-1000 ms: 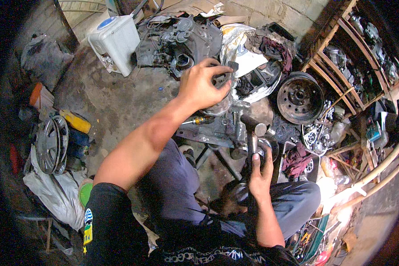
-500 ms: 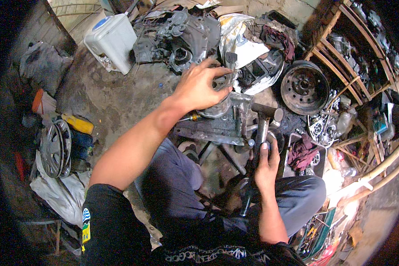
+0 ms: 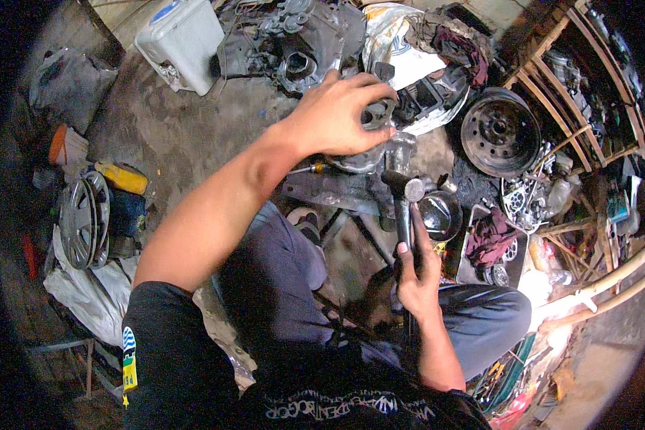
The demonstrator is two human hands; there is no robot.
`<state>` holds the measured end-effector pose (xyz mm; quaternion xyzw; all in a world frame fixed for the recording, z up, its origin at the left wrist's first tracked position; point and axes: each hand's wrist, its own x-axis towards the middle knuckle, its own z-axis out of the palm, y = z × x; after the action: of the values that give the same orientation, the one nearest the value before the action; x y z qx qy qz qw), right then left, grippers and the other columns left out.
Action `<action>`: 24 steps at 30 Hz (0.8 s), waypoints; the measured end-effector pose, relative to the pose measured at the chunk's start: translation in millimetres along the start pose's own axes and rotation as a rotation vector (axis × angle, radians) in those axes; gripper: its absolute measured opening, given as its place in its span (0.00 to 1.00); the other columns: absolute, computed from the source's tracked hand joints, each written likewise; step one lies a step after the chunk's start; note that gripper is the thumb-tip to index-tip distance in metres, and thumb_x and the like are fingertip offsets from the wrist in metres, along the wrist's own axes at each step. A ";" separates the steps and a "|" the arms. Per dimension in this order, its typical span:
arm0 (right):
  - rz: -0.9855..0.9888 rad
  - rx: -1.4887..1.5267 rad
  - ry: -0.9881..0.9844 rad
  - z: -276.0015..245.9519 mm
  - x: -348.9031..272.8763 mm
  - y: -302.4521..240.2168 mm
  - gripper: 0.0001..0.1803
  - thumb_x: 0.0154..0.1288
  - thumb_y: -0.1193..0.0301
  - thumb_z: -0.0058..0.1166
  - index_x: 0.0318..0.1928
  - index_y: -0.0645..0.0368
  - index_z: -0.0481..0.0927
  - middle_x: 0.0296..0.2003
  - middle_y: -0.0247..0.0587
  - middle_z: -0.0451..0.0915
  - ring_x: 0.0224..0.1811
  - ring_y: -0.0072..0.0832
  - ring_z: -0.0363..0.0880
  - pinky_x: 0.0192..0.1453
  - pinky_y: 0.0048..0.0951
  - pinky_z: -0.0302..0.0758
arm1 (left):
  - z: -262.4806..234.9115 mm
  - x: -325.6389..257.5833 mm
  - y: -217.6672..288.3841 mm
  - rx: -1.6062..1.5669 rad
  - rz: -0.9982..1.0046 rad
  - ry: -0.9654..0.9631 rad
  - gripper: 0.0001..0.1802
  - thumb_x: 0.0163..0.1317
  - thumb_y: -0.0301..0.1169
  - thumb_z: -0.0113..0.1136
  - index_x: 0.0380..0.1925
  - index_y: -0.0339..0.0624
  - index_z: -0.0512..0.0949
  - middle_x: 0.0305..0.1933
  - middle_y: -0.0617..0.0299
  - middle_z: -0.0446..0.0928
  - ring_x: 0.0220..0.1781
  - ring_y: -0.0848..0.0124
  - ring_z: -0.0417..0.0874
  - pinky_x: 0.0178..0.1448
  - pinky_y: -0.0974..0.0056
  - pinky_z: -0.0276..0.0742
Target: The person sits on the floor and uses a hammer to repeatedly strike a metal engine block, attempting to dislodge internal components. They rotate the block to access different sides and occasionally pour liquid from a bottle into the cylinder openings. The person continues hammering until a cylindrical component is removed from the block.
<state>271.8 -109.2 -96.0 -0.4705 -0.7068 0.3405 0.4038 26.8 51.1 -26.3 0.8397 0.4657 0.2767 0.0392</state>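
My left hand (image 3: pixel 344 115) is closed round a dark ring-shaped metal part (image 3: pixel 381 112), its thumb and fingers on either side. The part sits on a grey machine assembly (image 3: pixel 358 159) in front of me. Closer to my body, my right hand (image 3: pixel 421 279) grips a hammer (image 3: pixel 404 222) by its handle, with the head up and the lower handle pointing toward my lap. The hammer head is below and to the right of the ring, apart from it. Just right of the hammer stands a round dark bowl (image 3: pixel 439 215).
A larger greasy gearbox-like casting (image 3: pixel 301 43) lies beyond my left hand, beside a white plastic container (image 3: pixel 183 46). On the right are a steel wheel rim (image 3: pixel 500 132), a tray with a maroon rag (image 3: pixel 491 240) and wooden shelving (image 3: pixel 552 100). Wheel covers (image 3: pixel 82 222) lie far left.
The hammer has moved slightly left and its head has turned, with my right hand still round the handle. My left hand stays at the ring; the whole view has shifted a little.
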 end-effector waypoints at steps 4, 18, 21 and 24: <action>-0.001 -0.033 0.008 8.2 -1.1 -3.7 0.30 0.69 0.84 0.45 0.71 0.65 0.66 0.68 0.59 0.70 0.71 0.48 0.70 0.73 0.39 0.66 | -0.4 -1.3 1.1 0.049 -0.086 0.033 0.27 0.58 0.50 0.68 0.56 0.52 0.80 0.62 0.50 0.78 0.63 0.50 0.78 0.69 0.46 0.70; 0.079 -0.119 -0.018 13.4 7.4 -20.1 0.30 0.68 0.84 0.45 0.71 0.62 0.69 0.60 0.64 0.77 0.61 0.53 0.80 0.66 0.40 0.73 | -2.7 -8.4 20.3 0.206 -0.121 0.085 0.28 0.58 0.55 0.64 0.55 0.55 0.81 0.57 0.52 0.80 0.54 0.42 0.82 0.56 0.43 0.81; 0.065 -0.135 0.004 12.9 5.8 -20.2 0.30 0.68 0.84 0.44 0.71 0.63 0.69 0.61 0.64 0.77 0.61 0.54 0.79 0.66 0.41 0.73 | 4.1 -7.1 23.0 0.207 -0.109 0.113 0.28 0.56 0.54 0.65 0.55 0.56 0.82 0.54 0.53 0.81 0.52 0.42 0.82 0.54 0.42 0.82; 0.022 -0.177 0.004 11.3 10.2 -17.9 0.30 0.68 0.84 0.43 0.71 0.64 0.68 0.62 0.63 0.75 0.62 0.53 0.79 0.67 0.42 0.72 | 7.2 -3.9 25.2 0.221 -0.117 0.128 0.28 0.55 0.53 0.66 0.54 0.57 0.82 0.54 0.54 0.81 0.51 0.41 0.82 0.53 0.42 0.82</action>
<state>252.3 -106.6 -83.0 -0.5127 -0.7282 0.2802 0.3583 48.0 35.2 -26.0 0.7909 0.5430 0.2742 -0.0672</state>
